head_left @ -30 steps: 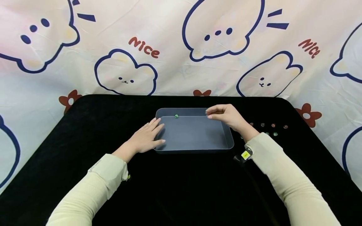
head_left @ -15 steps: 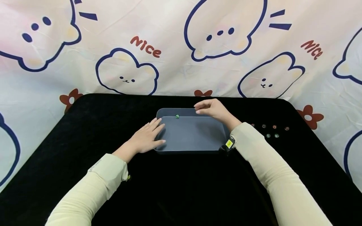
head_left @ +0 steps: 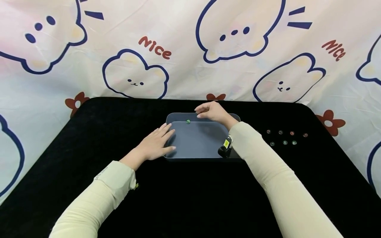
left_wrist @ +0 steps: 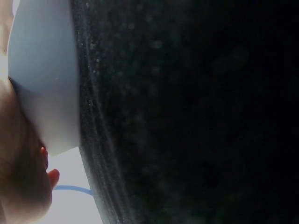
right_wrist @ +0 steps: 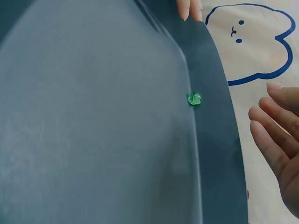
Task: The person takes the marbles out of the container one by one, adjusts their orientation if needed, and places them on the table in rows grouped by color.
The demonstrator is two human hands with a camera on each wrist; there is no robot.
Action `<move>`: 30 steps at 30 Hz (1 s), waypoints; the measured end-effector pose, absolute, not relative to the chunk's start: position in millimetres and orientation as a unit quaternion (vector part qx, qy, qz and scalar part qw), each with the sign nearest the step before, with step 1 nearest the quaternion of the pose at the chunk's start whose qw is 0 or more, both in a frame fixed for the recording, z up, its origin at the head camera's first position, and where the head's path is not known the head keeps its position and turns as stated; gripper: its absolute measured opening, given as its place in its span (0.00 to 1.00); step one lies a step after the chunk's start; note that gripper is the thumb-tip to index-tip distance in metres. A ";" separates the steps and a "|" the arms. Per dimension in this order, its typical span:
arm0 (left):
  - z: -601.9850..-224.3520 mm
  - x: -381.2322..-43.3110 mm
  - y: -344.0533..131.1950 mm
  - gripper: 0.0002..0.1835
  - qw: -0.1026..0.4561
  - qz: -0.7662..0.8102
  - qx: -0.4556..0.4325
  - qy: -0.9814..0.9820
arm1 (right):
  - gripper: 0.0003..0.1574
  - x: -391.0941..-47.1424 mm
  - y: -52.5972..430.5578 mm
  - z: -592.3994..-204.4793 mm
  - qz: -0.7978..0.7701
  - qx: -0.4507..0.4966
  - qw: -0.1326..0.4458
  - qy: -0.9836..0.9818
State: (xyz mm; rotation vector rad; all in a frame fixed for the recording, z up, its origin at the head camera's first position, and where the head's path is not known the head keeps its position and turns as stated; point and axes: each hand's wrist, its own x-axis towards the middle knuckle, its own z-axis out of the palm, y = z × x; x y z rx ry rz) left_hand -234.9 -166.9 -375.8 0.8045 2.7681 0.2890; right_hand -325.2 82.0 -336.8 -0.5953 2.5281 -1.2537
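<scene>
A shallow grey-blue tray (head_left: 193, 142) stands on the black cloth. My left hand (head_left: 154, 143) rests on its left rim with fingers spread; the left wrist view shows that hand (left_wrist: 23, 182) beside the tray's outer wall (left_wrist: 44, 70). Against the far inner wall lies a small green glassy bead (head_left: 188, 121), seen up close as a shiny green lump (right_wrist: 194, 99) in the right wrist view. Just right of this bead my right hand (head_left: 215, 111) hovers over the far rim. Its fingers (right_wrist: 275, 123) are loosely bent, and nothing shows between them and the thumb.
To the right of the tray, several small round pieces lie in two rows on the cloth, among them a reddish one (head_left: 292, 133) and a green one (head_left: 294, 142). A printed curtain (head_left: 184, 76) hangs behind the table's far edge.
My right hand has moved left along the tray's far rim, closer to the green bead. My left hand and the bead keep their places.
</scene>
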 end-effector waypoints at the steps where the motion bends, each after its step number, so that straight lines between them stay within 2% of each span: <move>1: -375.4 -234.6 -166.7 0.38 0.123 0.099 0.273 0.949 | 0.18 -326.1 80.4 -337.6 -0.429 -0.206 0.132 0.870; 10: -373.9 -234.3 -165.9 0.38 0.123 0.095 0.265 0.952 | 0.23 -338.0 66.7 -345.6 -0.389 -0.214 0.164 0.881; 18: -373.1 -233.8 -164.8 0.37 0.117 0.094 0.265 0.952 | 0.23 -344.4 53.4 -355.7 -0.318 -0.236 0.178 0.901; 30: -374.6 -233.4 -165.4 0.37 0.122 0.094 0.267 0.951 | 0.25 -339.8 39.2 -360.7 -0.235 -0.264 0.196 0.915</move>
